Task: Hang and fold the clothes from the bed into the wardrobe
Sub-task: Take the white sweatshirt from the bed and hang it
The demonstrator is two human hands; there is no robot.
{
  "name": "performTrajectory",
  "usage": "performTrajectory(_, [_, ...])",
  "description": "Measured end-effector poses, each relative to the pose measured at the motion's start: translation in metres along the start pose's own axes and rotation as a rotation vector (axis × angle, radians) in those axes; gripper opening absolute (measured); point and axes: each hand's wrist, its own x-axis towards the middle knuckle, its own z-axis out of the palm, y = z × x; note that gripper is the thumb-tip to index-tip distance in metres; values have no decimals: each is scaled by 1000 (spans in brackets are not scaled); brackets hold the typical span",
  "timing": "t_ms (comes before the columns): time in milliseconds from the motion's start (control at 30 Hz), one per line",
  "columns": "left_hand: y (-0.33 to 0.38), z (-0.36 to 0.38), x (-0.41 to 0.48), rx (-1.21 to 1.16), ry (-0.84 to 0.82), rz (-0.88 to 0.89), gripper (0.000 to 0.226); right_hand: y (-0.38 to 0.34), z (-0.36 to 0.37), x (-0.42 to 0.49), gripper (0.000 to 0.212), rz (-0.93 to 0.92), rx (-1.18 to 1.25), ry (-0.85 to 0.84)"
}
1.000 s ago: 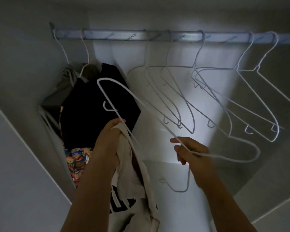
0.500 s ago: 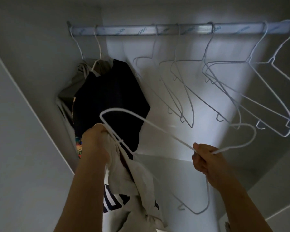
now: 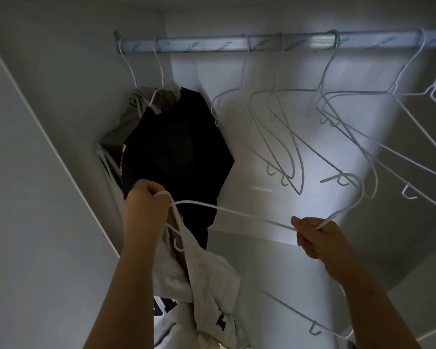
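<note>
The left hand (image 3: pixel 146 210) holds the white shirt (image 3: pixel 207 283) and one end of a white hanger (image 3: pixel 237 212). The right hand (image 3: pixel 315 238) grips the hanger's other side. The shirt hangs near, below the rail (image 3: pixel 204 44), by a black top (image 3: pixel 176 152).

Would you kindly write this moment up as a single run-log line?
left hand: grips white shirt and hanger end | right hand: grips hanger near hook | rail: dark garment, empty hangers | shirt not yet hung
</note>
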Motion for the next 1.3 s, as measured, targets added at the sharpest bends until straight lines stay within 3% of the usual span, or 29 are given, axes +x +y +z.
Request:
performTrajectory(100, [-6, 3, 3, 117, -24, 80, 19, -2, -2, 0, 52, 15, -14, 7])
performTrajectory(333, [-9, 15, -1, 120, -108, 179, 26, -5, 13, -4, 50, -25, -59, -51])
performTrajectory(633, [12, 50, -48, -32, -432, 359, 37, -17, 68, -12, 41, 34, -121, -220])
performTrajectory(800, [15, 58, -59, -103, -601, 396, 39, -11, 74, -14, 39, 72, 16, -47])
performTrajectory(933, [9, 53, -55, 17, -709, 606, 24, -17, 57, -9, 40, 13, 8, 74])
performTrajectory(967, [7, 53, -54, 70, -706, 657, 9, -18, 54, -8, 41, 7, 26, 85])
performTrajectory(1000, [3, 55, -52, 153, -661, 716, 16, -19, 51, -8, 42, 7, 56, 94])
performTrajectory(1067, [-5, 57, -48, 365, -542, 822, 50, -20, 46, -7, 43, -5, 95, 103])
performTrajectory(1133, [-6, 58, -43, 504, -471, 870, 54, -21, 43, -7, 43, -37, 62, 104])
performTrajectory(1300, [-7, 62, -45, 412, -427, 889, 41, -27, 40, -6, 34, -122, -90, 149])
